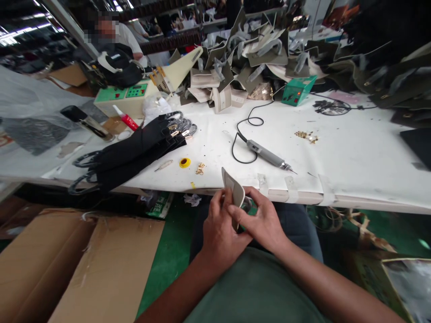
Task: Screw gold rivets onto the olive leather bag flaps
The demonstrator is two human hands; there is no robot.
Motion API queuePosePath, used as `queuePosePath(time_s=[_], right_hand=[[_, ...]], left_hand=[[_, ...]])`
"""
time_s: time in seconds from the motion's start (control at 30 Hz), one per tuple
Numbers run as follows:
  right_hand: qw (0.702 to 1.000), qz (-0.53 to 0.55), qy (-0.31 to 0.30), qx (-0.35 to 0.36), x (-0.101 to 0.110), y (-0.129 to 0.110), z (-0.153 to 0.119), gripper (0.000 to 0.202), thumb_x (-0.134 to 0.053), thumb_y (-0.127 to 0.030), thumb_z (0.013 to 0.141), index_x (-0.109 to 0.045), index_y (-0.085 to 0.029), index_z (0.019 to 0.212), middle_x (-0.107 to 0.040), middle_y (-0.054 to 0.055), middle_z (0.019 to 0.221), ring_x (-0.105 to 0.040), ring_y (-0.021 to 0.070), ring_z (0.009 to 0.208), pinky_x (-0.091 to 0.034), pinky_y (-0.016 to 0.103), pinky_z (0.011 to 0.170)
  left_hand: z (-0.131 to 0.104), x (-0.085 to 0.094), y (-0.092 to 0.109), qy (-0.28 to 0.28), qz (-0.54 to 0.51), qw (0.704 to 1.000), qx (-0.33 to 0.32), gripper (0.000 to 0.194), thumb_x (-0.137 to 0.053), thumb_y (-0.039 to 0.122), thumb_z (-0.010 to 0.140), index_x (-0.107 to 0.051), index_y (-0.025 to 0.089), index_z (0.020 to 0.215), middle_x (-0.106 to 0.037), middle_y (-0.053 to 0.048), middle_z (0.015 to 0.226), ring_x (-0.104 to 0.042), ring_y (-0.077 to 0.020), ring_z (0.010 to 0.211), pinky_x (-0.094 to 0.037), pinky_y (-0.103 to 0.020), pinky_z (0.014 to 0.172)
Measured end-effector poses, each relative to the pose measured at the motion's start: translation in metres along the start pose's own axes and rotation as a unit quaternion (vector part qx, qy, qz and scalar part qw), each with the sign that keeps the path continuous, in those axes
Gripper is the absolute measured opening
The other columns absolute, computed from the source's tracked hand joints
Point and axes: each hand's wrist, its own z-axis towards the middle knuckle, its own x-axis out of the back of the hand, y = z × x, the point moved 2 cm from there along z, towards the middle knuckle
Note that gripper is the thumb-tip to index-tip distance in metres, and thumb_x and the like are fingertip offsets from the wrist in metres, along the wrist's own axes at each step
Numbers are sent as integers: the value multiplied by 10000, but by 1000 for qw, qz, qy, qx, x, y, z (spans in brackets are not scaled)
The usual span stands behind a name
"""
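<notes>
Both my hands hold a pale grey-beige leather-like piece (238, 194) in front of my body at the table's near edge. My left hand (220, 224) is closed on its left side, fingers partly behind it. On its right side, my right hand (261, 217) grips with thumb in front and fingers bent round. Part of the piece is hidden by my fingers. Beyond it on the white table lies a grey electric screwdriver (267, 154) with a black cord. Small gold-coloured metal parts (200, 168) lie to the left, beside a yellow round item (185, 162).
Black straps with metal clasps (134, 146) lie at left, near a red-and-white tube (127, 119). A green power box (298, 91) stands before a heap of grey-beige pieces (249, 54). More gold parts (306, 136) lie at right. Cardboard boxes (114, 260) stand lower left. A person (126, 38) is at the back.
</notes>
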Motion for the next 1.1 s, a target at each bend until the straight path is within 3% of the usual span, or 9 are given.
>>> queuePosePath(time_s=[0.2,0.3,0.37,0.43,0.5,0.63,0.7,0.87,1.1], right_hand=[[976,164,41,-138,11,9,8,287,-717,-435,858,-727,-163,952,-748,48,874,-658,214,754,-516,296,677],[957,239,33,-164,18,19,16,326,-760,-443,826,-734,-151,971,-765,73,882,-662,202,701,-518,285,641],[945,267,22,-185,22,24,23,325,-762,-421,813,-736,-145,981,-772,88,868,-662,201,661,-519,287,618],[935,280,5,-216,26,28,30,321,-753,-406,803,-739,-140,982,-777,100,849,-672,214,635,-534,304,612],[928,285,-8,-239,30,31,36,318,-751,-399,790,-743,-141,975,-783,107,855,-696,235,649,-559,328,633],[927,277,-27,-249,36,36,45,306,-776,-390,771,-751,-157,968,-795,95,891,-719,240,693,-573,329,667],[930,268,-42,-249,39,40,48,310,-796,-380,759,-755,-162,975,-796,86,899,-721,236,712,-573,327,688],[947,196,-70,-244,50,44,58,310,-827,-394,737,-764,-154,923,-786,76,873,-702,225,738,-555,316,695],[958,-6,-111,-266,68,45,82,290,-787,-424,739,-715,-144,720,-699,35,649,-595,165,569,-426,250,492]], left_hand=[[17,7,6,-24,-11,996,-91,1060,-824,408,684,-313,248,1599,-449,-161,1457,-537,-369,1305,-538,-505,1041],[40,14,-1,-50,-96,988,-112,704,-713,407,851,-497,261,1505,-522,-122,1361,-583,-290,1236,-518,-451,1064],[57,14,-7,-26,-134,985,-105,394,-612,348,950,-670,270,1332,-569,-100,1283,-590,-247,1214,-483,-428,1095],[73,8,-13,3,-186,980,-65,252,-635,314,942,-753,264,1158,-585,-94,1287,-573,-248,1254,-492,-405,1073],[85,-2,-20,2,-281,960,19,334,-731,302,861,-719,244,1189,-613,-102,1302,-598,-262,1243,-549,-367,969],[96,-20,-27,-79,-465,864,177,877,-827,279,735,-425,192,1510,-743,-79,1069,-714,-221,955,-576,-310,810],[98,-23,-28,-116,-487,842,201,876,-835,275,716,-452,191,1499,-759,-45,975,-714,-196,855,-565,-292,777],[107,-24,-33,-138,-437,866,200,665,-842,248,687,-637,200,1317,-760,-36,1011,-704,-198,899,-548,-273,769],[123,-39,-37,-172,-369,890,203,621,-818,221,661,-659,190,1260,-762,-38,998,-706,-211,897,-553,-301,767]])
